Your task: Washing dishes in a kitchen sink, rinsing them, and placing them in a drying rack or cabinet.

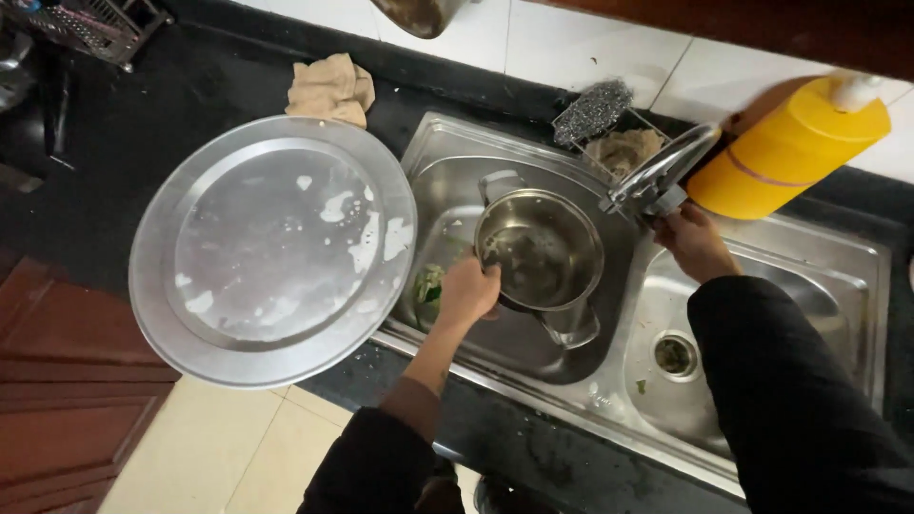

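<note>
Head view, steel pot (543, 249), shiny, empty, two-handled, gripped at rim

The pot (539, 249) sits in the left basin of the sink (838, 249), with the left hand (466, 291) on its near rim and some green scraps (428, 283) just left of that hand; the tap (657, 171) arches over the divide between the basins, the right hand (692, 240) at its base; the drain (674, 353) lies in the right basin. The round tray (272, 249) rests on the counter (143, 124) left of the sink, overhanging the near edge; a cloth (332, 88) lies behind it; the scourer (592, 110) sits behind the sink, the bottle (788, 148) to the right of the tap.
</note>
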